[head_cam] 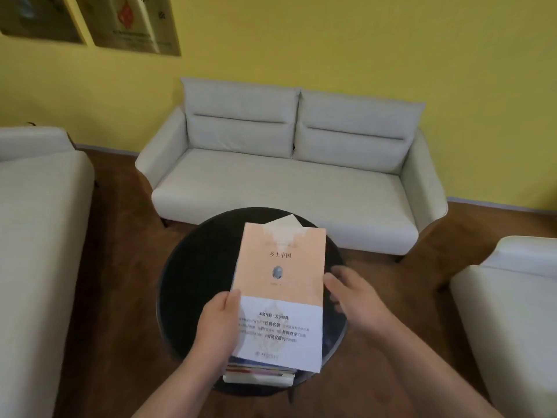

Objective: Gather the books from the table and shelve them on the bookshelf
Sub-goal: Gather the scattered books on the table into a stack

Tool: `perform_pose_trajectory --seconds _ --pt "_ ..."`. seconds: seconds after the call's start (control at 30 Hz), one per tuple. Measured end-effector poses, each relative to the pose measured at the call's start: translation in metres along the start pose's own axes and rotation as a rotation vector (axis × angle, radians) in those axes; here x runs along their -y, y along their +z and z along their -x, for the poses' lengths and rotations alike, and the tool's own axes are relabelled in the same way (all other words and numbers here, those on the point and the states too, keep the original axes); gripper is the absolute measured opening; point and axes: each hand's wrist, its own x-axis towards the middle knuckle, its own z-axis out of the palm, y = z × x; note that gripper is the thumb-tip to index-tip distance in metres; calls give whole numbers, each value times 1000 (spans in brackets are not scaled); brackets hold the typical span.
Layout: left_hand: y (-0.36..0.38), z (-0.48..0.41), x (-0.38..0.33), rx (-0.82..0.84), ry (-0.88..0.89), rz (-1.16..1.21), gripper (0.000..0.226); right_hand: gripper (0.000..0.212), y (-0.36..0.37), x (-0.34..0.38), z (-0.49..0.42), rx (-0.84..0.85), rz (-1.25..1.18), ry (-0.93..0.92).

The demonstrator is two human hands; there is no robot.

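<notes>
A stack of books [259,374] rests on a round black table [193,267] in front of me. The top book [280,267] has a peach cover with a white band across its lower part. My left hand [218,324] grips the stack's left side, thumb on the top cover. At the right edge of the top book is my right hand [352,297], fingers spread and touching that edge, somewhat blurred. A white corner of another book or paper [286,221] sticks out behind the top book. No bookshelf is in view.
A pale two-seat sofa [286,176] stands behind the table against a yellow wall. Another pale sofa [36,236] is at the left and a pale armchair [512,312] at the right. Brown wooden floor surrounds the table. Framed posters [132,22] hang upper left.
</notes>
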Motion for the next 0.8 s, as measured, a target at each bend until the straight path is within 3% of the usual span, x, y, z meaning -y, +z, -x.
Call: perform_pose_trajectory --seconds 0.07,0.2,0.27,0.37,0.4,0.47,0.63,0.8 --pt "-3 -2 12 -5 -38 -117 37 24 29 -19 -1 214 -136 100" --pt "-16 -7 20 20 126 -677 32 15 65 -41 -8 113 -12 40" --pt "-22 -9 21 -24 196 -807 21 11 71 -45 -14 102 36 50" --pt "-24 -23 25 107 113 -603 59 19 72 -47 -19 181 -41 77" --pt "-23 -27 24 202 67 -456 60 25 73 -46 -20 197 -141 114" --pt "-19 -33 24 349 23 -203 43 31 77 -44 -22 224 -341 205" --pt "-10 -33 29 259 -40 1 36 29 99 -43 -21 161 -595 313" --pt "-15 -36 26 221 -8 -29 31 30 107 -39 -20 146 -543 270"
